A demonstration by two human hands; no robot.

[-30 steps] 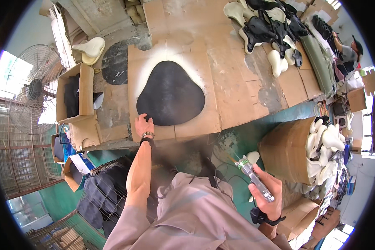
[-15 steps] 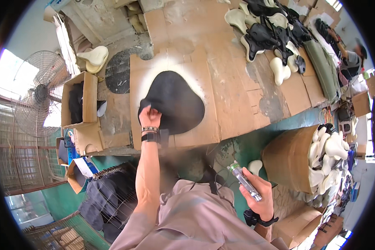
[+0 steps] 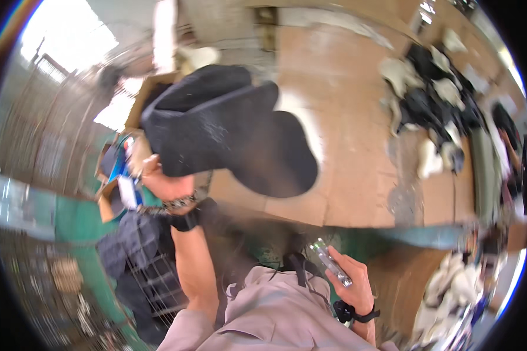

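My left hand is closed on the lower left edge of a black, soft-looking sheet, smeared by motion. The sheet is lifted and curls over on itself above the left side of the table. A rounded black lobe lies to its right; I cannot tell whether it belongs to the same sheet or is a second piece beneath. Below the table's front edge, my right hand grips a silver, tube-shaped tool with a green part near its far end. Its working end is hard to make out.
The table is covered in brown cardboard with white residue. At its far right lies a heap of black and cream bicycle saddles. More cream saddles fill a large carton at lower right. Dark cloth hangs over a wire rack at lower left.
My left hand has lifted the black sheet from the cardboard and moved it left, folding it over. The view has shifted. My right hand still holds the silver tool low.
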